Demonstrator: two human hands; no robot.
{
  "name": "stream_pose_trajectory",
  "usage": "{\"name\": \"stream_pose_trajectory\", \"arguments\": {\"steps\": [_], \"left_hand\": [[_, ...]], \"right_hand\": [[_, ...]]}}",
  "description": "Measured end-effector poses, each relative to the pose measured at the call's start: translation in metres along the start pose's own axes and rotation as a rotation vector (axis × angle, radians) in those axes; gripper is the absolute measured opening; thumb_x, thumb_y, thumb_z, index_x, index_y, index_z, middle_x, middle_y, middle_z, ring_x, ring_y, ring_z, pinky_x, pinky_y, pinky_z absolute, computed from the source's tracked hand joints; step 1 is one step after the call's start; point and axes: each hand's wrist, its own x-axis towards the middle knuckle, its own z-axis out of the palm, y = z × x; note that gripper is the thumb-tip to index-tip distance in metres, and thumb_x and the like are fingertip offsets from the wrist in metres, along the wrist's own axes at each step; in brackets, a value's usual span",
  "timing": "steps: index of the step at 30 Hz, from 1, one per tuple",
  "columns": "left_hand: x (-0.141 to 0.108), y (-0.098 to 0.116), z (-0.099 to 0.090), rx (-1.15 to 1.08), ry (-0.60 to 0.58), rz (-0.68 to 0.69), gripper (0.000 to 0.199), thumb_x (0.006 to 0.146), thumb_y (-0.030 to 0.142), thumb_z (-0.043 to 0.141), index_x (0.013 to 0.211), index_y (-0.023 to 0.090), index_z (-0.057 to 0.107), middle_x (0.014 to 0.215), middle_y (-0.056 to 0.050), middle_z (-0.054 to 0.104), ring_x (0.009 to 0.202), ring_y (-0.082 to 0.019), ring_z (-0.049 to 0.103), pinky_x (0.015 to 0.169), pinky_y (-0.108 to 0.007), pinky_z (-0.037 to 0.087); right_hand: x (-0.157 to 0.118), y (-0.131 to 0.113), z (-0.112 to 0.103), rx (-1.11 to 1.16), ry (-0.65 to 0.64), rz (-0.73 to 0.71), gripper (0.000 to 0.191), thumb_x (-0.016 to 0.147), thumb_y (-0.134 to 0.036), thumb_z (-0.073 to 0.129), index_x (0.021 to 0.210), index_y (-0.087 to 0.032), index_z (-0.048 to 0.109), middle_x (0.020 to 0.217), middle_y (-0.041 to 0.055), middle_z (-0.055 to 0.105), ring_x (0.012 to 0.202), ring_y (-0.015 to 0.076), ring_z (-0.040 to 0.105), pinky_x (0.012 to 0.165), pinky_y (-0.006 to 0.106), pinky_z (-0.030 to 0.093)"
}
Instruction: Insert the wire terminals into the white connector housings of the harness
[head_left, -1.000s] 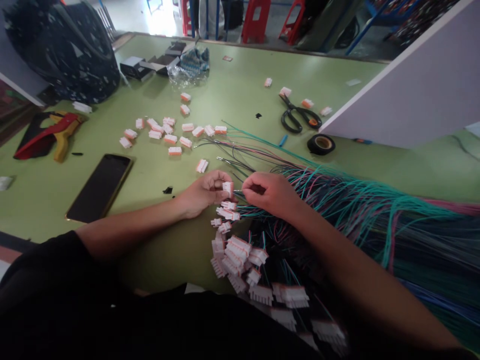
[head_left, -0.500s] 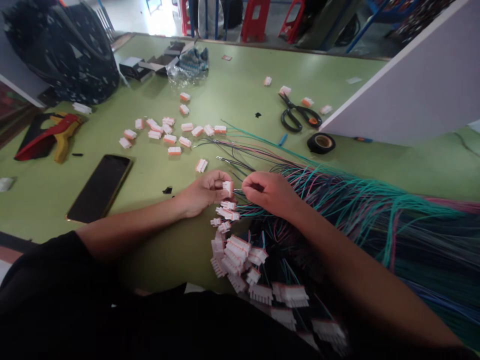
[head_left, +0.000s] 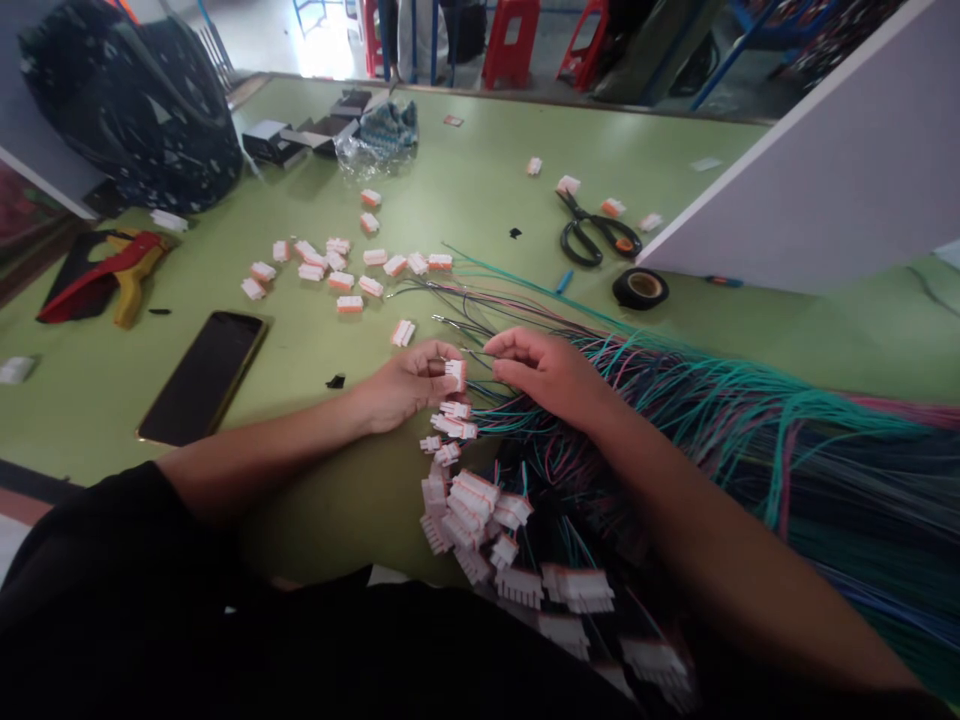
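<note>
My left hand (head_left: 405,388) pinches a small white-and-orange connector housing (head_left: 454,376) between thumb and fingers. A dark wire runs from the housing's right side toward my right hand (head_left: 536,365), whose thumb and index finger are apart with nothing seen gripped between them. Just beyond those fingertips lie loose wire ends with metal terminals (head_left: 448,321). Below my left hand, several wired connectors (head_left: 474,497) hang in a cluster. Past my right hand spreads a thick bundle of green, pink and dark wires (head_left: 720,375).
Loose housings (head_left: 349,304) are scattered beyond my left hand. A phone (head_left: 202,378) and red-yellow tool (head_left: 112,275) lie left. Scissors (head_left: 592,235), black tape (head_left: 640,288) and a white panel (head_left: 795,170) stand right. A dark bag (head_left: 142,110) is at far left.
My right thumb and index finger have parted from the wire beside the housing, and the hand has shifted slightly up and right. My left hand still holds the housing.
</note>
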Motion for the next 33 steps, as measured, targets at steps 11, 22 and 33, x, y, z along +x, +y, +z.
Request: {"name": "stream_pose_trajectory", "arguments": {"steps": [11,22,33], "left_hand": [[-0.002,0.014,0.015,-0.019,0.103,-0.015,0.033,0.061,0.001,0.068,0.09,0.013,0.058,0.069,0.003,0.066,0.057,-0.008,0.06,0.061,-0.021,0.045],[0.017,0.022,0.043,-0.124,0.107,-0.096,0.006,0.084,0.011,0.053,0.086,0.011,0.059,0.066,-0.001,0.066,0.058,-0.009,0.063,0.054,-0.019,0.047],[0.043,0.01,0.029,-0.053,-0.141,0.035,0.018,0.077,0.025,0.067,0.086,0.013,0.058,0.076,-0.001,0.065,0.058,-0.009,0.063,0.06,-0.024,0.051]], "right_hand": [[0.001,0.007,-0.006,0.028,-0.074,0.051,0.012,0.065,-0.026,0.062,0.074,-0.019,0.061,0.068,0.0,0.063,0.064,0.0139,0.056,0.063,0.029,0.043],[0.004,0.018,-0.01,0.415,0.178,0.132,0.009,0.065,-0.025,0.061,0.071,-0.019,0.058,0.064,-0.0009,0.062,0.06,0.0117,0.058,0.067,0.029,0.048],[0.056,0.042,-0.088,-0.849,0.247,-0.02,0.033,0.083,-0.009,0.038,0.104,-0.013,0.064,0.113,0.0157,0.062,0.097,0.0229,0.058,0.081,0.035,0.042]]}}
